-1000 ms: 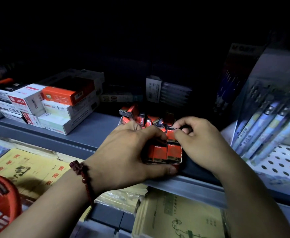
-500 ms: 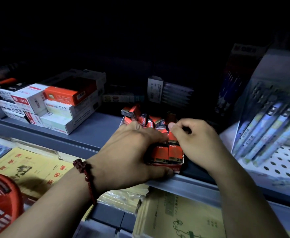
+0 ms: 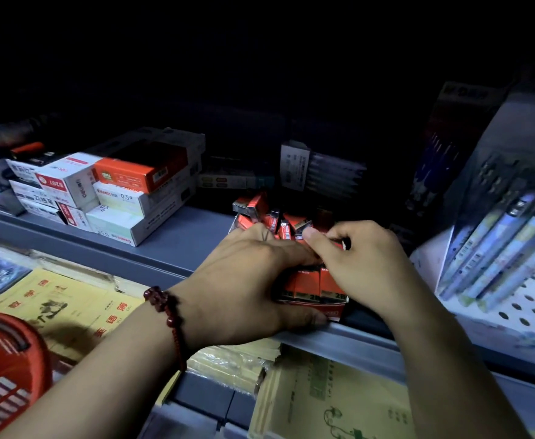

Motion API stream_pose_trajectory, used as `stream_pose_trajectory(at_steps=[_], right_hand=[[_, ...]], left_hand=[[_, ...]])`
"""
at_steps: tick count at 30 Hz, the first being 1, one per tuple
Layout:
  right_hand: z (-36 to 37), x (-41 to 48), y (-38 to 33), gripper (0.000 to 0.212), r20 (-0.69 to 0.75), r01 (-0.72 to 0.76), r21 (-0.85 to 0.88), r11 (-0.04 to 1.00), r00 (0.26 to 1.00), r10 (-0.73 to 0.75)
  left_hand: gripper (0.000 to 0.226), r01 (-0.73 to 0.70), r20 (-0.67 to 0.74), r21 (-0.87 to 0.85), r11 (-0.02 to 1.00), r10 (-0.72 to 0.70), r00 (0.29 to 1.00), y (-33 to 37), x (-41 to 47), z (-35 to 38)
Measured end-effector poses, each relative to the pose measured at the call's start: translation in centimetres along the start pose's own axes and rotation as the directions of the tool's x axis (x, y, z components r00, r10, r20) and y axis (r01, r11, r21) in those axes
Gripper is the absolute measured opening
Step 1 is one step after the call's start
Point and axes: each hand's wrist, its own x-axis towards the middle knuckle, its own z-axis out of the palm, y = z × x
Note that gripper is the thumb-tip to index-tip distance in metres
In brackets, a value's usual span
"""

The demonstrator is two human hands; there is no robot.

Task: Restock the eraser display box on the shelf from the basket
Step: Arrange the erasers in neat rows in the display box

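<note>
The left hand (image 3: 247, 289), wearing a string of dark red beads (image 3: 168, 315) at the wrist, is lying curled against the left side of the small red cardboard eraser display box (image 3: 315, 299), its thumb pressing along the box's lower front edge at the shelf lip. The right hand (image 3: 364, 267) is reaching over the top of the box from the right with its fingers bent inward, thumb and forefinger pinching one of the red-and-black wrapped erasers (image 3: 310, 283) among the ones packed upright at the front; more are lying jumbled at the back. The box is sitting at the front edge of the grey metal shelf (image 3: 171, 245), about midway along it. At the shelf's left end, white and orange cardboard stationery boxes (image 3: 117, 191) are lying stacked. At its right end, packaged pens in clear sleeves (image 3: 497, 248) are leaning over a white perforated panel. The red plastic basket (image 3: 9, 372) is showing at the lower left corner, below the shelf, beside yellow paper exercise books (image 3: 66, 308).
</note>
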Motion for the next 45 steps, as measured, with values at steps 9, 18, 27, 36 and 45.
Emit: stream_pose_trajectory(at_steps=[9, 18, 27, 36, 45], right_hand=[[0.8, 0.9, 0.3, 0.031, -0.036, -0.101, 0.063, 0.993, 0.994, 0.103], [0.5, 0.7, 0.1, 0.029, -0.022, -0.143, 0.218, 0.966, 0.988, 0.151], [0.9, 0.8, -0.1, 0.024, -0.093, -0.213, 0.402, 0.891, 0.958, 0.272], [0.7, 0.7, 0.3, 0.033, 0.010, -0.190, 0.419, 0.888, 0.979, 0.205], [-0.2, 0.6, 1.2, 0.016, 0.070, -0.133, 0.326, 0.936, 0.991, 0.116]], left_hand=[[0.063, 0.028, -0.027, 0.063, 0.998, -0.027, 0.999, 0.5, 0.1, 0.2], [0.065, 0.008, -0.024, 0.041, 0.999, -0.007, 1.000, 0.1, 0.1, 0.0], [0.061, -0.052, -0.077, 0.063, 0.997, 0.057, 0.995, -0.3, -0.1, 0.5], [0.007, -0.002, -0.394, -0.305, 0.952, -0.125, 0.911, -0.9, -0.1, 1.3], [0.037, 0.009, -0.269, -0.107, 0.994, -0.038, 0.962, -0.8, 0.3, 1.4]])
